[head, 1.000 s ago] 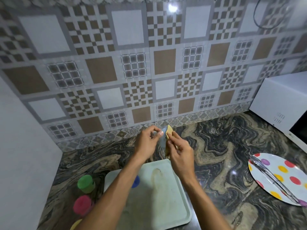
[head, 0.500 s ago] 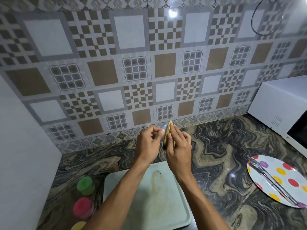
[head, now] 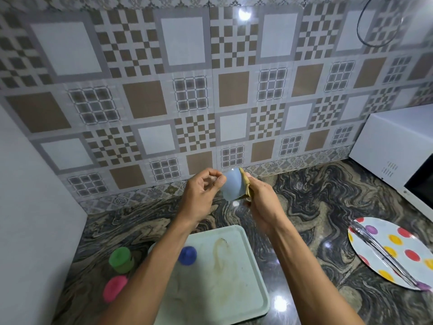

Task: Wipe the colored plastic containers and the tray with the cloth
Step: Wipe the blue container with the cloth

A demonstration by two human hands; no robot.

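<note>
The pale tray (head: 234, 285) is lying at the countertop's (head: 304, 207) front edge, carrying a blue lid (head: 187, 254). Above its far edge, your left hand (head: 200, 195) is pinching a translucent container (head: 232, 187) while your right hand (head: 262, 204) is gripping the yellow cloth (head: 246, 184) against it. A green container (head: 121, 259) and a pink container (head: 114, 287) are standing beside the tray's left edge.

A dark marbled stone countertop (head: 316, 207) carries a pale green tray (head: 234, 289) at the front. A green container (head: 121, 259) and a pink container (head: 114, 288) stand just left of the tray. A spotted plate (head: 419, 245) and a white microwave (head: 393, 146) sit to the right.
</note>
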